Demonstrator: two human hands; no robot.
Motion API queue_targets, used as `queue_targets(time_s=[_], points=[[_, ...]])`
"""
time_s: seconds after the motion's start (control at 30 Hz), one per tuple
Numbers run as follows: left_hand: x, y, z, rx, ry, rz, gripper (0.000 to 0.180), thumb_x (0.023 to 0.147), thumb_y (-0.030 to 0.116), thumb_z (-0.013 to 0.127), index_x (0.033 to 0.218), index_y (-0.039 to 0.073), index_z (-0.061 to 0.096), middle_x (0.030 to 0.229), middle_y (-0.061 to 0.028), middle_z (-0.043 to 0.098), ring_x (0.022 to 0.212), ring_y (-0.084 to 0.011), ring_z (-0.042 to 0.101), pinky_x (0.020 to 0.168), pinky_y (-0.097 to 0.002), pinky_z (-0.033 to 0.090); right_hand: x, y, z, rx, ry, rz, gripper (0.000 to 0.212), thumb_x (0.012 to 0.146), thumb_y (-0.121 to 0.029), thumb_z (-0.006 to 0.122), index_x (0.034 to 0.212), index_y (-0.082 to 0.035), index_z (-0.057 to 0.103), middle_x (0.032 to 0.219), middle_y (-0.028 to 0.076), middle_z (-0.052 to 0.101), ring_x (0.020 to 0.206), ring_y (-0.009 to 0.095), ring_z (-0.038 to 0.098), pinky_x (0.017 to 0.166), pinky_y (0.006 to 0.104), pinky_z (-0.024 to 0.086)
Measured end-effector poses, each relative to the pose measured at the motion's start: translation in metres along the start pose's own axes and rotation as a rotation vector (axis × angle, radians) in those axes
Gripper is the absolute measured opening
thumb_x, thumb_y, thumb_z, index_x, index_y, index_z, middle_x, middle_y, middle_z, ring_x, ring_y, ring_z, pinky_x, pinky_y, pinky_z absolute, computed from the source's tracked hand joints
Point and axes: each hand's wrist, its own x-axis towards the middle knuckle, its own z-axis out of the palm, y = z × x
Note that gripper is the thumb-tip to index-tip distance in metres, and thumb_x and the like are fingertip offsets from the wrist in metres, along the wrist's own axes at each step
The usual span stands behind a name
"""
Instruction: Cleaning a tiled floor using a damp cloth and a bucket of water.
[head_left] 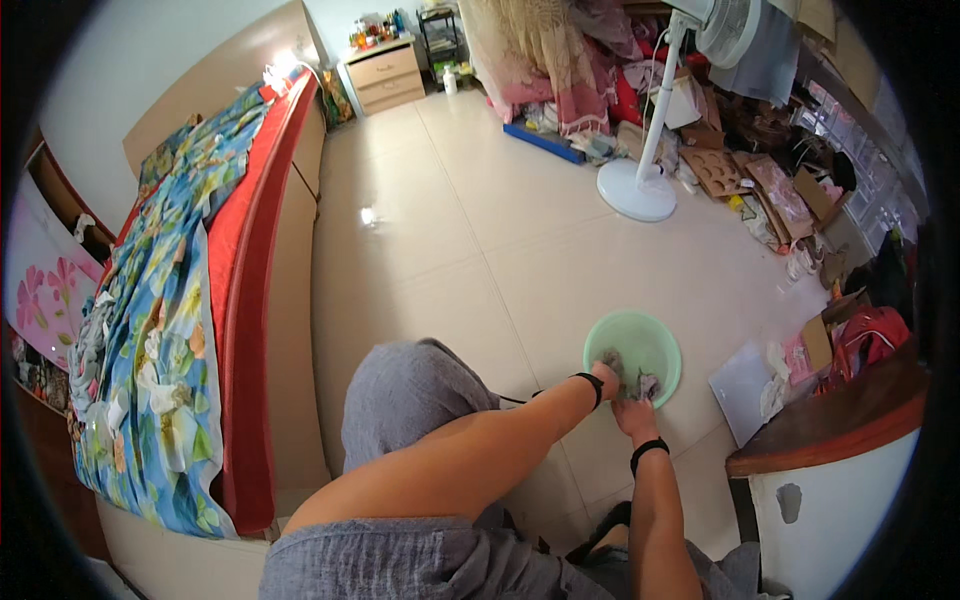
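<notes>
A light green plastic basin point(655, 345) stands on the tiled floor in front of me, to the right. Over its near left rim reaches my left hand point(606, 377), closed around a wet-looking grey cloth point(648, 384). My right hand point(634, 414) is at the near rim, its fingers wrapped on the same greyish fabric, part of which hangs inside the basin. Whether the two grey bits are one piece, I cannot tell. Both wrists wear black bands. Most of my fingertips are hidden by the hands themselves.
A bed point(240, 330) with a flowered sheet runs along the left. Ahead stands a white pedestal fan point(637, 190). Boxes and bags point(760, 190) heap along the right wall. A curved wooden-topped counter point(820, 420) is close at my right. A drawer cabinet point(385, 78) is far back.
</notes>
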Motion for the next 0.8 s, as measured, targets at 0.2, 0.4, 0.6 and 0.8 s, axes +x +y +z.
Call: queue_targets(time_s=[0.2,0.4,0.6,0.8], points=[[-0.012,0.030,0.001,-0.386,-0.103,-0.108,0.031,0.085,0.025,0.060,0.112,0.010,0.063,0.115,-0.0080,0.058,0.105,-0.0275,0.056,0.085,-0.0432,0.045,-0.019,0.009,0.016,0.042,0.109,-0.009,0.036,0.095,-0.032,0.034,0.099,-0.012,0.064,0.091,0.011,0.066,0.092,0.030,0.058,0.089,0.0461,0.036],[-0.014,0.068,0.042,-0.465,0.144,-0.258,0.035,0.080,0.028,0.064,0.110,0.009,0.063,0.119,-0.0125,0.051,0.106,-0.0284,0.053,0.083,-0.0408,0.046,-0.054,0.011,0.037,0.012,0.132,-0.056,0.028,0.090,-0.027,0.044,0.093,-0.011,0.067,0.094,0.011,0.066,0.094,0.029,0.058,0.089,0.0413,0.038],[-0.037,0.114,0.069,-0.480,0.077,-0.365,0.040,0.080,0.027,0.064,0.115,0.009,0.061,0.126,-0.0134,0.045,0.108,-0.0308,0.051,0.086,-0.0400,0.044,-0.102,-0.002,0.039,0.041,-0.024,-0.099,0.029,0.090,-0.026,0.045,0.089,-0.008,0.067,0.091,0.014,0.065,0.091,0.030,0.058,0.087,0.0412,0.038],[-0.051,0.149,0.079,-0.447,-0.013,-0.325,0.045,0.082,0.026,0.063,0.123,0.009,0.057,0.132,-0.0163,0.042,0.112,-0.0304,0.050,0.087,-0.0392,0.043,-0.126,0.025,0.068,0.003,-0.073,-0.178,0.030,0.093,-0.026,0.041,0.094,-0.009,0.065,0.089,0.016,0.064,0.089,0.033,0.057,0.079,0.0430,0.041]])
